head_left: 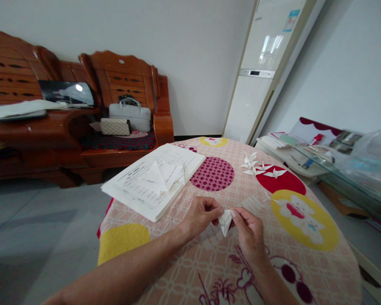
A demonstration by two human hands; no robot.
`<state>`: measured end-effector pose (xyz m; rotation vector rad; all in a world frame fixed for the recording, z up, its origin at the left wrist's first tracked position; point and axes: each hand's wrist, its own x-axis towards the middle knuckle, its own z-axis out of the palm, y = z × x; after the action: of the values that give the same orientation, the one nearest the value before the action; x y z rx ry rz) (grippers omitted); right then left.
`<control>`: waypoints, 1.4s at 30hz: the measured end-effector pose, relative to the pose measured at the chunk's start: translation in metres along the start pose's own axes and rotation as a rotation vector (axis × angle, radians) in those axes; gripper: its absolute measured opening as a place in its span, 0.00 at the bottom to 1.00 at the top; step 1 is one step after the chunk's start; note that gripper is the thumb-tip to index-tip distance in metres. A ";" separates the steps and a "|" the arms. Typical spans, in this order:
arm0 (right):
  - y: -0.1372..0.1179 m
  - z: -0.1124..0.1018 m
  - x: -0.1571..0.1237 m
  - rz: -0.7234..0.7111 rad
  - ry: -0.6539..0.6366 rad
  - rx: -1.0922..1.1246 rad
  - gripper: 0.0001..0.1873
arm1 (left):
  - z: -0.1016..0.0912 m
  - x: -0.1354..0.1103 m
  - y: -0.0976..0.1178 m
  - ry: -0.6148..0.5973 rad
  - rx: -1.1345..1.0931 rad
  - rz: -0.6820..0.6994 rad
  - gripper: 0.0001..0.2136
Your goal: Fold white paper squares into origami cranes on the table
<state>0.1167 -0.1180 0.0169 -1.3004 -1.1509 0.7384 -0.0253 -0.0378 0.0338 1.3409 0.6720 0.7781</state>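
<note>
Between my two hands is a small piece of folded white paper (pixel 225 223), its point hanging downward. My left hand (pixel 203 215) pinches its upper left edge between thumb and fingers. On the other side, my right hand (pixel 249 228) grips the upper right edge with the thumb in front. Several finished white paper cranes (pixel 251 160) rest farther back on the right of the table. To the left lies a stack of printed sheets (pixel 130 186), with loose cut pieces of white paper (pixel 160 176) on top of it.
A patterned cloth covers the round table (pixel 178 262). At the right is a glass-topped stand (pixel 346 169) with papers and a plastic bag. Behind stand a wooden sofa (pixel 163 127) holding a grey bag (pixel 136 115), and a tall white air conditioner (pixel 252 97).
</note>
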 end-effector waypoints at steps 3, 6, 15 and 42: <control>0.000 0.001 -0.001 -0.001 0.007 -0.011 0.15 | -0.001 0.001 -0.002 0.004 -0.044 -0.014 0.12; 0.000 0.001 -0.001 -0.011 0.012 -0.037 0.15 | -0.001 0.002 -0.002 -0.013 -0.082 -0.063 0.11; 0.003 0.004 0.003 0.116 -0.074 0.080 0.17 | 0.002 0.003 -0.006 0.050 -0.026 -0.040 0.08; 0.011 -0.001 0.006 0.276 -0.060 0.291 0.17 | -0.007 0.006 -0.004 -0.106 -0.053 -0.235 0.17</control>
<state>0.1216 -0.1113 0.0073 -1.2064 -0.8793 1.1110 -0.0275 -0.0291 0.0295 1.2207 0.7047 0.5287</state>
